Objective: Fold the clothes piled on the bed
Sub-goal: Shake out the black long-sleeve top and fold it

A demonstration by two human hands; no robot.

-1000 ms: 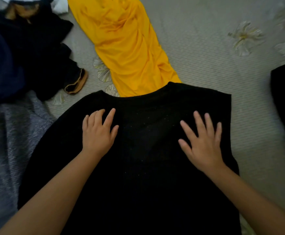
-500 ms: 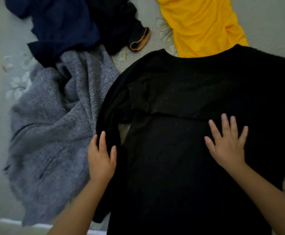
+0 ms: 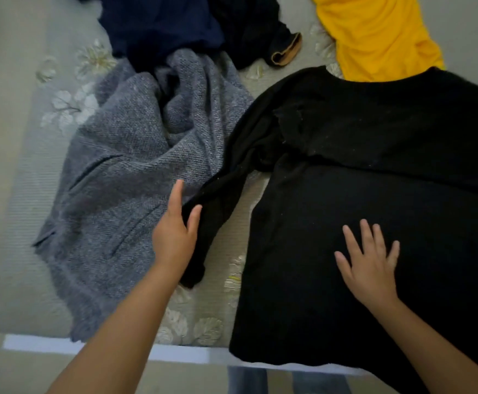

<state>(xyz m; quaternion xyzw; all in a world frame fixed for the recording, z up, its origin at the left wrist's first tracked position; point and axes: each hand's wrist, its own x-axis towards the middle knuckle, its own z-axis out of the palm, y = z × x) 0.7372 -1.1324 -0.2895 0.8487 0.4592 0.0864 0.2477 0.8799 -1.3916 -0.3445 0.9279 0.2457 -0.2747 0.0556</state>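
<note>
A black long-sleeved top [image 3: 374,172] lies flat on the bed, its hem at the near edge. Its left sleeve [image 3: 220,211] stretches out diagonally toward the grey garment. My left hand [image 3: 175,234] is at the sleeve's left edge with straight fingers. Its thumb lies on the black fabric, which sits in the fork between thumb and fingers. My right hand [image 3: 370,263] presses flat on the top's body with its fingers spread.
A grey knit garment [image 3: 124,177] lies crumpled at the left. A navy garment [image 3: 158,27] and a dark one with a tan cuff [image 3: 283,52] lie behind it. A yellow garment [image 3: 374,35] lies at the back right. The bed edge [image 3: 104,346] runs along the bottom.
The view swung left. My left hand moved from the top's chest to the left sleeve, which now lies spread away from the body. My right hand slid lower on the top.
</note>
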